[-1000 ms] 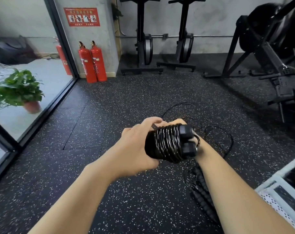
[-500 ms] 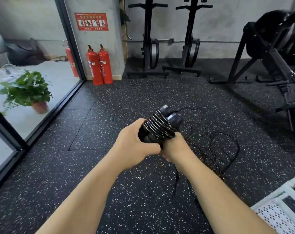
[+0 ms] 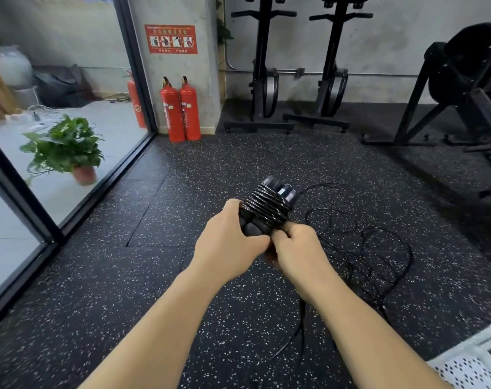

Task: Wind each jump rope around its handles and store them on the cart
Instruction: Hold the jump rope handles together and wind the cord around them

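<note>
A black jump rope (image 3: 266,206) is wound in tight coils around its two handles, which point up and away from me. My left hand (image 3: 230,245) grips the lower part of the handles from the left. Just below the coils, my right hand (image 3: 297,248) is curled against the bundle's lower end, fingers closed on it. More black jump ropes (image 3: 379,248) lie loose in tangled loops on the floor to the right. A corner of the white perforated cart (image 3: 474,363) shows at bottom right.
The floor is black speckled rubber. Two red fire extinguishers (image 3: 179,110) stand by a pillar, a potted plant (image 3: 67,150) sits behind the glass wall at left. Black gym machines (image 3: 463,88) line the back and right.
The wound bundle turned from lying sideways to pointing up and away. My right hand came from behind the bundle to its lower end. The view shifted slightly left.
</note>
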`<state>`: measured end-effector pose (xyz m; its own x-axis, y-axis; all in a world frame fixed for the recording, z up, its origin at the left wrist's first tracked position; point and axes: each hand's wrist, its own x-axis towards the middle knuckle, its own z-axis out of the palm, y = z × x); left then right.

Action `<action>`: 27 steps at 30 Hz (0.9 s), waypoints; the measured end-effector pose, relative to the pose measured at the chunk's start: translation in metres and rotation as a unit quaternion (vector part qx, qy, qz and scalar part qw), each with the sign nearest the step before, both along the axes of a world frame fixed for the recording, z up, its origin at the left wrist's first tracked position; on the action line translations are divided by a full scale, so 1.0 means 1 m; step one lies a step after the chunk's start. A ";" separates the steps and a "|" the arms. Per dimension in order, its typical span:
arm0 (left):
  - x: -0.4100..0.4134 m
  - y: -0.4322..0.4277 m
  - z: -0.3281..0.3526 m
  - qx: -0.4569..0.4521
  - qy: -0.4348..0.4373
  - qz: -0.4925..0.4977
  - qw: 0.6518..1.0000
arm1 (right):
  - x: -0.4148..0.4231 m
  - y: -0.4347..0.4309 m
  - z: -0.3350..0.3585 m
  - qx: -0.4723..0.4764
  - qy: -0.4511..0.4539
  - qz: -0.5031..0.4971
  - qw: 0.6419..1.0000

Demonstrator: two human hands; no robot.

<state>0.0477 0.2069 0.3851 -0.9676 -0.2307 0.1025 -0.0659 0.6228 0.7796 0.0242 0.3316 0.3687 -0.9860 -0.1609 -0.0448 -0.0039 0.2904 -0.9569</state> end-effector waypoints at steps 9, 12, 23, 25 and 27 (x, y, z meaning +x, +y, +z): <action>-0.002 0.003 -0.003 -0.019 0.010 0.005 1.000 | 0.002 0.004 0.009 -0.012 -0.025 -0.001 1.000; -0.002 0.005 -0.004 -0.020 0.019 0.004 1.000 | 0.002 0.005 0.011 -0.019 -0.035 -0.003 0.999; 0.001 0.000 0.001 -0.084 0.038 -0.019 0.996 | 0.010 0.007 0.018 -0.115 -0.099 0.011 0.988; 0.001 -0.001 0.003 -0.074 0.034 -0.024 0.996 | 0.008 0.008 0.018 -0.120 -0.098 0.007 0.988; 0.002 -0.001 0.005 -0.065 0.033 -0.033 0.997 | 0.007 0.008 0.020 -0.125 -0.091 0.006 0.988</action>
<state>0.0493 0.2060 0.3903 -0.9707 -0.1466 0.1906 0.0273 0.7204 0.6930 0.0315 0.3399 0.3883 -0.9632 -0.2002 -0.1792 0.1735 0.0461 -0.9838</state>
